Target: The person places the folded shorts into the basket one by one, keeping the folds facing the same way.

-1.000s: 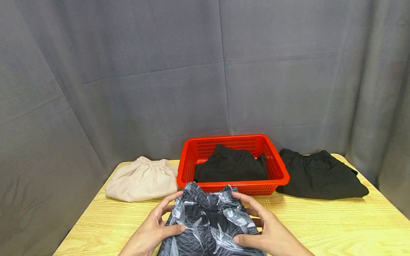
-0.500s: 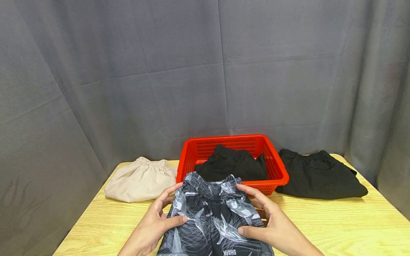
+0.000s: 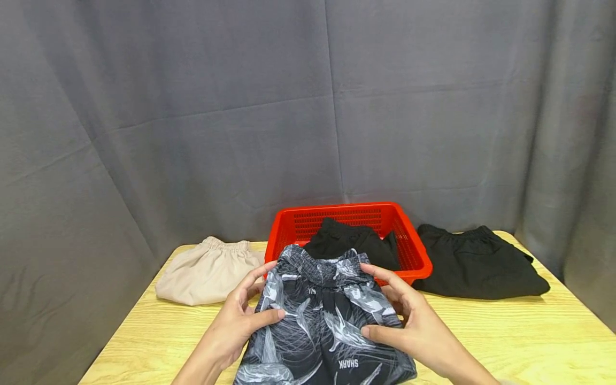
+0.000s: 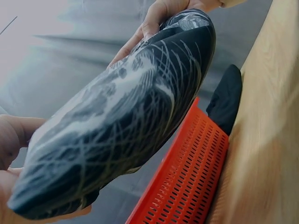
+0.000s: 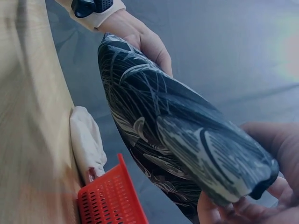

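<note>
A folded pair of black-and-grey patterned shorts, with a gathered elastic waistband and the word SHARK, is held up in front of me. My left hand grips its left side, thumb on top. On the opposite side my right hand holds it the same way, other fingers partly hidden beneath. Both wrist views show the shorts raised off the table. Their waistband overlaps the front of the red basket in the head view. Inside that basket lies a black folded garment.
Left of the basket, a beige folded garment with an elastic waist lies on the wooden table. Black folded shorts lie to its right. A grey curtain hangs behind the table.
Both hands have lifted the patterned shorts up and forward toward the basket, so the waistband now covers part of its front rim. The other garments and the basket stay put.
</note>
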Demonstrator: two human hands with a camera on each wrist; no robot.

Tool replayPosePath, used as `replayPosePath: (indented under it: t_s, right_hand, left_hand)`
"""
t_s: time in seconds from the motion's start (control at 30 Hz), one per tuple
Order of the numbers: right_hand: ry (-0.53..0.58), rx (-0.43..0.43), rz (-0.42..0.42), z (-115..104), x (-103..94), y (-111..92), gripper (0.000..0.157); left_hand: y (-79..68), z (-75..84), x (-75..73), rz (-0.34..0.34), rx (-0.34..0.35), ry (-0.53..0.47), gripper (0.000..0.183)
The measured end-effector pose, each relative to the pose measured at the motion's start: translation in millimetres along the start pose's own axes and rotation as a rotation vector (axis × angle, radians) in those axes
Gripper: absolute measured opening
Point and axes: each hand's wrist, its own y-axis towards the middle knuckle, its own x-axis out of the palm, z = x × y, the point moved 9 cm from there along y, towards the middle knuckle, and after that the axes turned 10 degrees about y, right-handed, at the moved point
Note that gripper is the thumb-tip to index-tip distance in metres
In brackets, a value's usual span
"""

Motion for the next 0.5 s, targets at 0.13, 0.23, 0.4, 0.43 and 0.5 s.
replayPosePath:
  t_s: [0.13, 0.23, 0.4, 0.43, 0.5]
  right_hand:
    - [0.032, -0.016, 0.011, -0.9, -1.8, 4.8, 0.084]
    - [0.066, -0.049, 0.012, -2.8, -3.3, 8.7, 0.084]
    - [0.071, -0.065, 0.031, -3.9, -6.7, 12.2, 0.083]
    - [0.065, -0.059, 0.038, -3.6, -7.6, 12.8, 0.083]
    - [0.055, -0.060, 0.045, -4.3, -9.4, 13.6, 0.084]
  left_hand:
    - [4.3, 3.7, -1.4, 0.014, 0.017, 0.022, 0.082]
    - [9.5, 5.5, -1.8, 0.023, 0.026, 0.023, 0.082]
    - [18.4, 8.8, -0.8, 0.011, 0.039, 0.022, 0.081]
    - [19.8, 10.0, -0.5, 0.007, 0.044, 0.026, 0.081]
    - [22.2, 12.0, 0.2, -0.002, 0.054, 0.030, 0.080]
